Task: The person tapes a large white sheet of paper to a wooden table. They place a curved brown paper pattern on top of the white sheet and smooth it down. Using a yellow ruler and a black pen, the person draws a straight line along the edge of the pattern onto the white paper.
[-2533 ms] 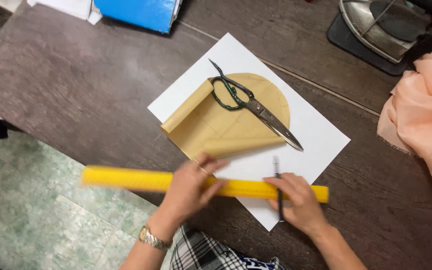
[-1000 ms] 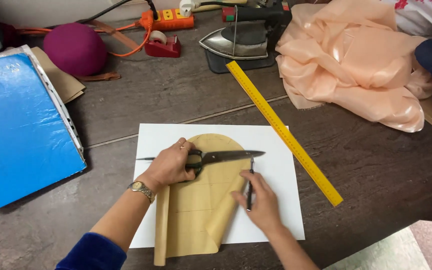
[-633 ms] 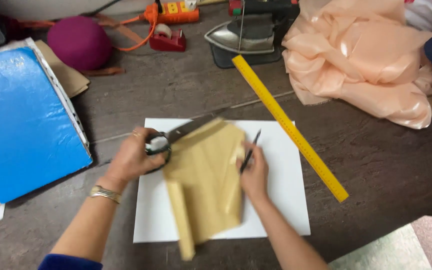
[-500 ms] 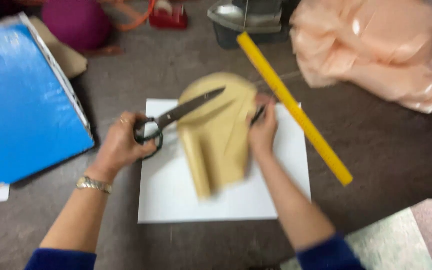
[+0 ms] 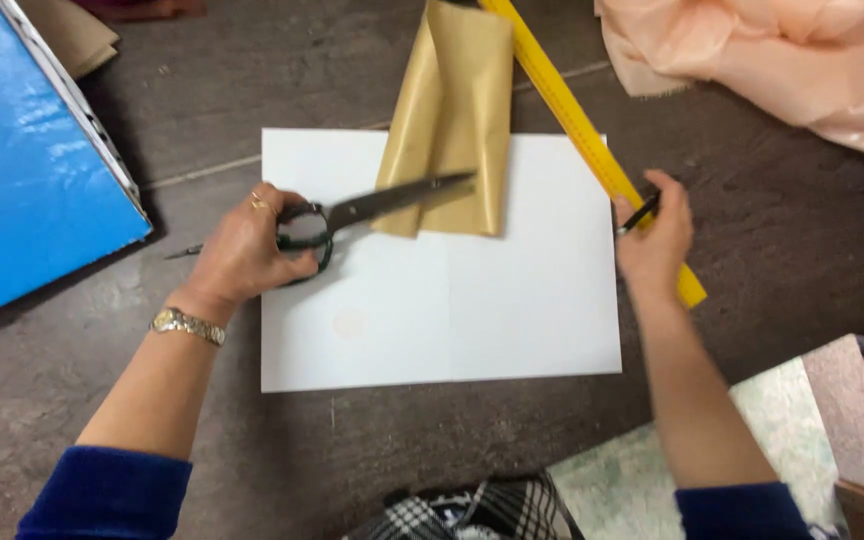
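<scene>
Two hands are seen over the white sheet [image 5: 512, 300]: scissors [image 5: 372, 208] are gripped by the left hand [image 5: 247, 250], a pen [image 5: 640, 213] by the right hand [image 5: 655, 240]; tan paper [image 5: 452, 110], earlier centred, is now shifted past its far edge, leaving it bare.

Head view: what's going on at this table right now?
A person works at a dark table with both bare hands. The left hand grips the handles of large black scissors, whose blades lie across the lower edge of a tan pattern paper. That paper rests partly on a white sheet. The right hand holds a black pen and rests on a yellow ruler at the sheet's right edge. A blue folder and peach fabric lie nearby.
</scene>
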